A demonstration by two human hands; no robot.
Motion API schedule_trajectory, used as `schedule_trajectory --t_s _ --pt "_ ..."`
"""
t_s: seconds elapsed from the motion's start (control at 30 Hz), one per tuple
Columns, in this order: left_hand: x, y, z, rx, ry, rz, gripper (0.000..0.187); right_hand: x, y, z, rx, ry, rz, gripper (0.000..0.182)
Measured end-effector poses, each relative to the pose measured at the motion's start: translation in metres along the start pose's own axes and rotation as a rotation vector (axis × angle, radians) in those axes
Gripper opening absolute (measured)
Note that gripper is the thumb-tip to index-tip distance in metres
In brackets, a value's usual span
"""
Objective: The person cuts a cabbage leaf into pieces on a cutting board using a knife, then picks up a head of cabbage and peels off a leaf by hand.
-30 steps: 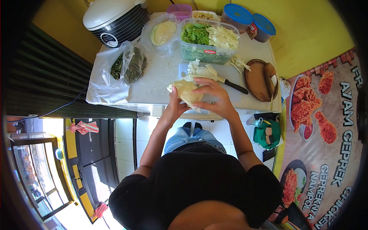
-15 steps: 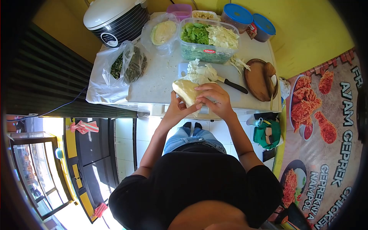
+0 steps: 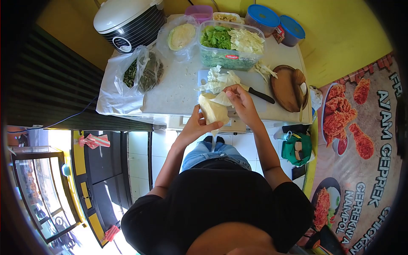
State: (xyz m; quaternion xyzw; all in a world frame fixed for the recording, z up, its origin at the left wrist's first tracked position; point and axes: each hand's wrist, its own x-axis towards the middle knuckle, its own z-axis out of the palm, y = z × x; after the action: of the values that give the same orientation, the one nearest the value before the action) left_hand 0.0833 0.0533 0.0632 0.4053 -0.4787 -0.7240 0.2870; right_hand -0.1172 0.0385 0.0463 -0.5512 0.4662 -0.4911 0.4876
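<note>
1. Since 0.5 s ago: right hand [image 3: 243, 102] lifted off the cabbage [image 3: 212, 111] and now pinches a leaf [image 3: 222, 99] peeled up from its top; cabbage shifted slightly right and toward the table [image 3: 170, 91] edge.
2. Left of frame: bag of greens [image 3: 140, 74], rice cooker [image 3: 127, 19] above it, upper left.
3. Centre: left hand [image 3: 196, 125] under the cabbage, fingers curled round its lower side, gripping it.
4. Cut leaves [image 3: 219, 80] lie on the board [image 3: 250, 80] just above the cabbage; tub [image 3: 229, 44] of greens further up.
5. Right: knife [image 3: 260, 95] lies on the board just beside the right hand, wooden plate [image 3: 289, 88] beyond it.
</note>
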Motion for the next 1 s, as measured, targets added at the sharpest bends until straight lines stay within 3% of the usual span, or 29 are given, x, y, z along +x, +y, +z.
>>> schedule_trajectory --t_s 0.23,0.3,0.43,0.5,0.57,0.7,0.8,0.87,0.93,1.0 --pt "-0.002 0.002 -0.010 0.030 0.023 -0.069 0.086 -0.012 -0.005 0.013 0.020 -0.157 -0.297 0.027" --pt "-0.003 0.001 -0.009 0.046 0.034 -0.054 0.081 -0.014 -0.014 0.016 -0.182 -0.169 -0.365 0.036" --pt "-0.004 0.005 -0.010 0.062 0.006 0.052 0.093 -0.009 0.004 0.011 -0.135 -0.235 -0.357 0.039" --pt "-0.007 0.009 -0.012 0.106 -0.015 0.057 0.094 -0.010 0.004 0.012 0.182 -0.069 -0.164 0.031" --pt "-0.010 0.019 -0.011 0.341 -0.143 0.061 0.097 -0.006 -0.002 0.010 0.207 0.012 -0.143 0.030" --pt "-0.006 0.001 -0.012 0.268 -0.174 0.099 0.102 0.000 0.000 0.015 0.153 0.208 -0.107 0.030" --pt "-0.006 -0.001 -0.013 0.268 -0.253 0.082 0.107 0.001 0.002 0.017 0.288 0.175 0.010 0.031" --pt "-0.008 0.005 -0.010 0.213 -0.270 0.077 0.109 0.000 0.012 0.015 0.263 0.083 -0.071 0.031" --pt "-0.007 0.000 -0.011 0.219 -0.244 0.096 0.107 0.000 0.007 0.016 0.236 -0.006 -0.152 0.038" --pt "-0.007 -0.003 -0.014 0.225 -0.216 0.111 0.106 -0.001 -0.005 0.020 0.082 -0.022 -0.290 0.069"
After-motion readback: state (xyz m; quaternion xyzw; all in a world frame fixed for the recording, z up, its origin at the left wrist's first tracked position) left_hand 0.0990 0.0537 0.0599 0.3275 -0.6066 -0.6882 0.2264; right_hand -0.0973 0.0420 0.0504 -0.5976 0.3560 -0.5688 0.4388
